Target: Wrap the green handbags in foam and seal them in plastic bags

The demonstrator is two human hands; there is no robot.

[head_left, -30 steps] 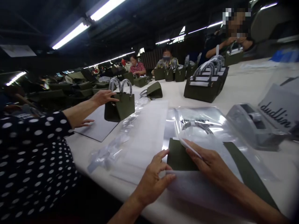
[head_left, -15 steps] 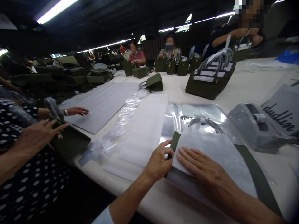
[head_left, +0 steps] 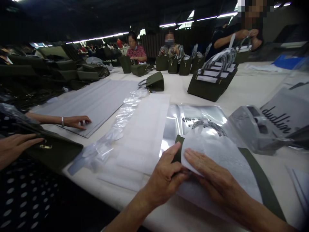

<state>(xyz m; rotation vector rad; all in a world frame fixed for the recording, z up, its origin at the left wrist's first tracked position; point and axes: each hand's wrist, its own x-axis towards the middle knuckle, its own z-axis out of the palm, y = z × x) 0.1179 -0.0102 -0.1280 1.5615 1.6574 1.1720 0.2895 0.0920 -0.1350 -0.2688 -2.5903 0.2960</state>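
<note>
The dark green flat-sided handbag (head_left: 264,183) lies on the white table (head_left: 253,87), in front of the person. Its pair of arched handles (head_left: 212,126), wrapped in clear plastic, points away from the person, across the table. Down its right side, a bare green strip slants from the far side towards the near right. Which way the body's long axis runs cannot be told for sure, because a thin, whitish, translucent sheet (head_left: 230,154) covers most of it.

The right hand (head_left: 213,174) rests palm down on this sheet, fingers extended and close together, with nothing visible in its grasp. The left hand (head_left: 166,177) is half curled at the bag's left end, forefinger against a small uncovered green patch; its other fingertips are partly hidden, so whether it grips the edge cannot be told. The right hand and forearm hide much of the near side, and both forearms are cut off by the lower border.

Beyond the handbag, a shiny clear plastic bag (head_left: 202,111) spreads over the table; it bears dark lettering, broken up by glare and the handles, and unreadable. To the right stands a grey plastic tape dispenser (head_left: 258,129) with a faint dark scrawl on its side, also illegible. Just beyond it, a pale grey plastic bag (head_left: 291,106), cut off at the right border, carries black script that reads "dudlin".
</note>
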